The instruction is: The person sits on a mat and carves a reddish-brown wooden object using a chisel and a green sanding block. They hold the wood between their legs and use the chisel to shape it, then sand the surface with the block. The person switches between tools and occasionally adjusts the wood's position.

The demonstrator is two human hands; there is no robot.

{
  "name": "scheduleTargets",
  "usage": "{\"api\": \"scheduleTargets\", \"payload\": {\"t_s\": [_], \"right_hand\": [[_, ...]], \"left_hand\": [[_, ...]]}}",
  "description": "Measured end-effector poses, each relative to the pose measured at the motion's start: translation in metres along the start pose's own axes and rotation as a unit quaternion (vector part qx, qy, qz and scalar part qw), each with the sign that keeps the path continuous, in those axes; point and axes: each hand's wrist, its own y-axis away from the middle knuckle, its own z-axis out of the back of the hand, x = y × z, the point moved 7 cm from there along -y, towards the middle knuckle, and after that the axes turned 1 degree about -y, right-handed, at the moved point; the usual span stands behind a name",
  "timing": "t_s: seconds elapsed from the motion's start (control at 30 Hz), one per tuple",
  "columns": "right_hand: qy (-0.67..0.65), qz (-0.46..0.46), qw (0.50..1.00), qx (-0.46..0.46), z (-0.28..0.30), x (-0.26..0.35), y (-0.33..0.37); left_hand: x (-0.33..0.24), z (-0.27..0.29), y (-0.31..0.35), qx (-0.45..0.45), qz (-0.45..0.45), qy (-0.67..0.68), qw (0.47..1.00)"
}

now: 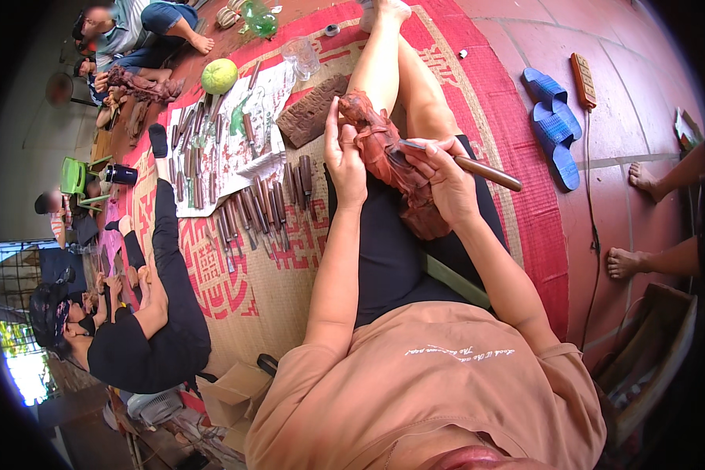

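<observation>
A reddish-brown carved wooden figure (pixel 380 149) lies slantwise over my lap, its narrower end up by my left hand and its base low between my thighs. My left hand (pixel 346 160) is wrapped along the upper left side of the figure, fingers pointing away from me. In my right hand (pixel 448 178) is a carving chisel (pixel 489 173); its brown wooden handle sticks out to the right. The chisel's thin metal blade points left at the middle of the figure. The blade's very tip is hard to make out against the wood.
Several wooden-handled chisels (pixel 258 211) lie on the mat (pixel 278 294) and on a stained paper sheet (pixel 262 168). A dark wooden block (pixel 312 111) sits beside my leg. Beyond are a green-yellow fruit (pixel 219 76), blue sandals (pixel 556 129) and a power strip (pixel 582 81). Other people sit at left.
</observation>
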Motion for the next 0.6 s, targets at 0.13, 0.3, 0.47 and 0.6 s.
{"api": "scheduleTargets", "payload": {"t_s": [0.13,0.3,0.47,0.6], "right_hand": [[0.01,0.02,1.0,0.012,-0.006,0.002,0.004],[0.068,0.084,0.994,0.001,-0.009,0.002,0.016],[0.018,0.062,0.998,0.022,-0.011,-0.005,0.023],[-0.005,0.028,0.999,0.038,-0.003,-0.008,0.019]], "left_hand": [[-0.013,-0.005,0.006,0.089,-0.017,0.079,0.993],[-0.009,-0.01,0.009,0.104,0.01,0.036,0.994],[-0.015,-0.005,0.009,0.126,0.02,0.088,0.988],[-0.022,-0.006,0.012,0.141,0.022,0.091,0.986]]}}
